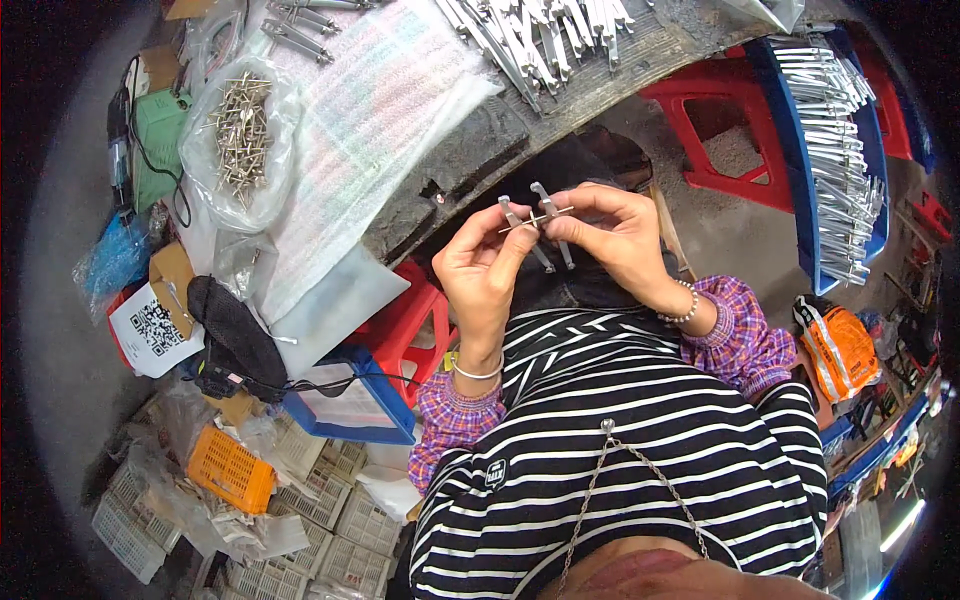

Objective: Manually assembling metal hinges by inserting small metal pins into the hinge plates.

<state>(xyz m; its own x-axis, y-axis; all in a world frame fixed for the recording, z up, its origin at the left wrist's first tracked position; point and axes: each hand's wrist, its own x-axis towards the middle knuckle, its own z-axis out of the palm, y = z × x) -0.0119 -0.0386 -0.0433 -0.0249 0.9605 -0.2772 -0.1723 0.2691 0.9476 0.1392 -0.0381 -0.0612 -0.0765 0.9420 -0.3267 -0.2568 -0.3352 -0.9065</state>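
Observation:
My left hand (478, 262) is closed, its thumb and fingers pinching a narrow grey metal clip-like part (511, 212) with a thin pin through it. Close beside it, my right hand (622, 240) pinches a second similar metal part (544, 200), also crossed by a thin pin (562, 211). Both parts stand side by side in front of my chest, near the bench edge, their lower ends poking out below my fingers. Whether the two parts touch is hard to make out.
On the bench (470, 150) lie a heap of metal strips (560, 40), bubble wrap (360, 90) and a clear plastic bag (198, 170) of pins (242, 135). A blue crate (803, 215) of metal parts stands right, beside a red stool (725, 90). An orange basket (230, 468) lies lower left.

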